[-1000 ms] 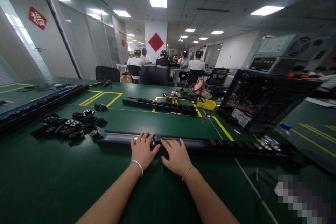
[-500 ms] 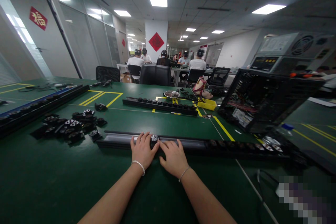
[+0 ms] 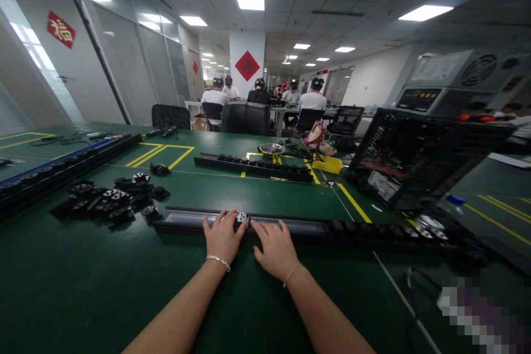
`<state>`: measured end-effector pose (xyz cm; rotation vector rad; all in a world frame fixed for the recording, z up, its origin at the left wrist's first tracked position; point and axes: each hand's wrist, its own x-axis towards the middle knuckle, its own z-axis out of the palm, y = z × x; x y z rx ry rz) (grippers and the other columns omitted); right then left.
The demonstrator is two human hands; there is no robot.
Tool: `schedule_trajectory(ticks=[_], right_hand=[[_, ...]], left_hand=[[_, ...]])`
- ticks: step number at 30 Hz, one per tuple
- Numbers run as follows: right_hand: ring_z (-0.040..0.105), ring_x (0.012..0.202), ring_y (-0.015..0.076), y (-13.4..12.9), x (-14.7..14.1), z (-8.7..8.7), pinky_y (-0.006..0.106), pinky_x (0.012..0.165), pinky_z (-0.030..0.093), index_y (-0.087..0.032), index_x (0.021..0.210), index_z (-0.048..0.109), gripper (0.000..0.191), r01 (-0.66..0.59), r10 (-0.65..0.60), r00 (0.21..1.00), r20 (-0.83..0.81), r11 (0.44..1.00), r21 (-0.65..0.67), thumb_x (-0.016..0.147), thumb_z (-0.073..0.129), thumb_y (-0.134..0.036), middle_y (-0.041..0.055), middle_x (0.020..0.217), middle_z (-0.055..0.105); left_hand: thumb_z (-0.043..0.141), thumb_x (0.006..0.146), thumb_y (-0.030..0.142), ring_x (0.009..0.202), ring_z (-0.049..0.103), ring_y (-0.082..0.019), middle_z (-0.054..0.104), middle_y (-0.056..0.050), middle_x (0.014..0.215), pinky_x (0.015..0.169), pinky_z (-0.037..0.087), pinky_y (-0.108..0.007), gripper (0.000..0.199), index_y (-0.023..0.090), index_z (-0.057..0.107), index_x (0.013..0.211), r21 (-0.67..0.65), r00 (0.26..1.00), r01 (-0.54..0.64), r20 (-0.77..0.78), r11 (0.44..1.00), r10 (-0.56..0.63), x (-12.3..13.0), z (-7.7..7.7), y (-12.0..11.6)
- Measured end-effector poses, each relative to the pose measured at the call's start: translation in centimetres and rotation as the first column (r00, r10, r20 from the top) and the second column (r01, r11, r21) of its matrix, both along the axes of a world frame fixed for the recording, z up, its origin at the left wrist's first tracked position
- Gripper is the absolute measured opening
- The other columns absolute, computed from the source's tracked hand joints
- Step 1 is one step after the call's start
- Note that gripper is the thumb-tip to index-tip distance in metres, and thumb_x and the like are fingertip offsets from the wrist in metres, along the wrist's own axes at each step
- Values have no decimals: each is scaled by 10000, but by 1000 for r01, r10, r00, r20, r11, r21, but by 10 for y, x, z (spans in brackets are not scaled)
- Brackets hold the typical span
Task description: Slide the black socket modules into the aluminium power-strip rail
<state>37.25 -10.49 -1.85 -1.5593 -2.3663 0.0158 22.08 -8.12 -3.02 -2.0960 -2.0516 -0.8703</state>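
Note:
A long black rail point(image 3: 182, 221) lies crosswise on the green table in front of me. In its channel sits a small black module with a white patterned top point(image 3: 241, 217). My left hand point(image 3: 224, 240) holds this module, thumb on its near right side and fingers over the rail at its left; part of the module is hidden. My right hand point(image 3: 274, 249) rests against the rail just right of it, fingers apart, the index fingertip close to the module; whether it touches I cannot tell. Similar dark modules point(image 3: 357, 229) line the rail's right part.
A heap of loose black modules point(image 3: 108, 202) lies at the left, near another filled rail point(image 3: 70, 160). Farther back are a shorter rail point(image 3: 253, 167), a metal dish point(image 3: 271, 149) and a yellow tray point(image 3: 327, 165). An open computer case point(image 3: 373, 149) stands right. Several people sit beyond.
My left hand has shifted slightly left along the rail, and the module with it. My right hand has barely moved and keeps its pose.

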Motion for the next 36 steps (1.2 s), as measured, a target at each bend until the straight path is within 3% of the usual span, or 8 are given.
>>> schedule_trajectory(ticks=[10,36], right_hand=[[460,1095,215,0,2,-1,439,1034,157,-276,1296,402,542,-24,24,999,-24,1000,0,766,500,-337,54,1198,553],[471,1065,188,3,7,-7,399,1035,175,-259,1248,442,489,-47,49,998,-36,997,64,766,510,-314,33,1162,573]], left_hand=[[431,832,426,1182,455,-259,625,-59,1154,1045,90,-569,336,238,610,1046,68,1000,21,-6,997,-21,-4,0,0],[471,807,411,1151,478,-273,650,-70,1105,1029,82,-593,319,222,621,1016,84,999,-34,42,996,30,-18,-1,3]])
